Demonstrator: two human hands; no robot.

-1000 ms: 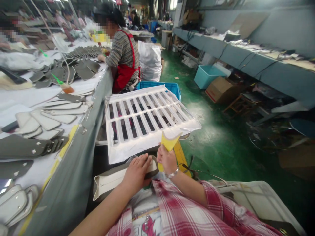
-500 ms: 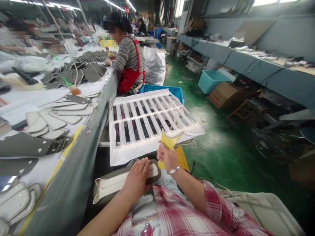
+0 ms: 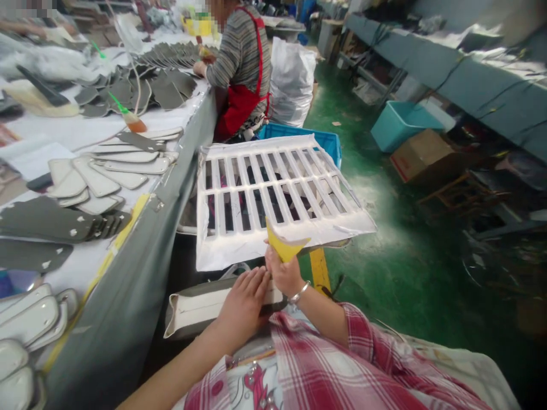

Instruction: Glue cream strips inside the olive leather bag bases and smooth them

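A long grey and white shoe-insole piece (image 3: 200, 307) lies across my lap. My left hand (image 3: 243, 304) presses flat on its right end, fingers stretched out together. Just beside it, my right hand (image 3: 284, 273) is closed around a yellow scraper (image 3: 282, 246) whose white-edged blade points up. A white slatted rack (image 3: 273, 196) stands directly in front of both hands.
A long grey-edged table (image 3: 141, 239) on my left carries several grey and white insole pieces (image 3: 64, 222) and a glue brush (image 3: 128, 117). A person in a red apron (image 3: 241, 74) works farther along. A blue crate (image 3: 325, 142), white sack (image 3: 290, 80), teal bin (image 3: 399, 125) and cardboard box (image 3: 423, 156) stand on the green floor.
The view has tilted down and moved closer to the rack. My right hand with the scraper has shifted slightly left and lower, nearer my left hand, which stays on the piece.
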